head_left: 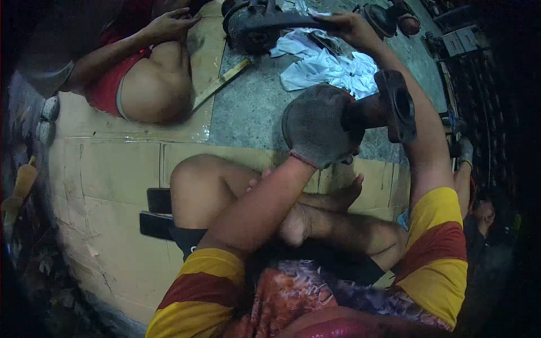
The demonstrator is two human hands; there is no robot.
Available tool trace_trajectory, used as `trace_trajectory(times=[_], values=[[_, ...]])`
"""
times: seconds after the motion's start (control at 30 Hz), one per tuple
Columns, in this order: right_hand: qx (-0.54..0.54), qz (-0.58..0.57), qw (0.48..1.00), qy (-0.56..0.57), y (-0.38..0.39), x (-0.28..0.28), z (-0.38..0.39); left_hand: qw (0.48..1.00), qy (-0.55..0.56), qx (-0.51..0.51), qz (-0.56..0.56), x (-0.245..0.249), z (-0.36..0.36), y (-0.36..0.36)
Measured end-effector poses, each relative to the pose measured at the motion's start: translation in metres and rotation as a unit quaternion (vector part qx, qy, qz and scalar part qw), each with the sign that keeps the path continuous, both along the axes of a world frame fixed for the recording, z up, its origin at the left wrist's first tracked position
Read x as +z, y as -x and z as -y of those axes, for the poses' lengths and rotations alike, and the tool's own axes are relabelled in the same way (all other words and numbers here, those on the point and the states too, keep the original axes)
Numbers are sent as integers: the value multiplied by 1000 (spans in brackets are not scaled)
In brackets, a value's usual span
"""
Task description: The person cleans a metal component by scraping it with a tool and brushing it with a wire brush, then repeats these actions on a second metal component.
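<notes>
Above the crossed legs (225, 191), the gloved left hand (318, 127) is closed round the stub of a flanged metal part (396, 107), held off the floor (253, 107). Far away, the bare right hand (348, 23) curls over a dark housing (265, 22) beside the white rag (329, 66). Keeping that heavy part gripped firmly and level seems wise.

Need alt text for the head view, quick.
Gloved left hand grips a dark flanged metal part; right hand holds a dark metal casting above white rags. Wearer sits cross-legged on cardboard; another person sits upper left.
</notes>
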State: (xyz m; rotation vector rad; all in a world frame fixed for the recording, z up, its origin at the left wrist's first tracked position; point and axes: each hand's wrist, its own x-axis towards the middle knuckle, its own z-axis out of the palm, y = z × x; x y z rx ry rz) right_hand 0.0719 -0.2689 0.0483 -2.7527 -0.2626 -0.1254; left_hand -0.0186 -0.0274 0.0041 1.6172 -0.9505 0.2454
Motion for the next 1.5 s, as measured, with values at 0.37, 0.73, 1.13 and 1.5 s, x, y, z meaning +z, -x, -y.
trace_trajectory(times=[0.37,0.73,1.13,1.5], values=[[-86,9,990,113,56,-21,50,1000,-10,2,-6,0,0,1],[-109,-117,987,-26,22,-66,37,1000,8,5,5,-1,0,0],[-52,-40,971,-230,16,-26,5,998,56,-15,-23,3,3,4],[-114,-114,973,-165,37,-81,46,1000,-10,17,6,2,0,0]])
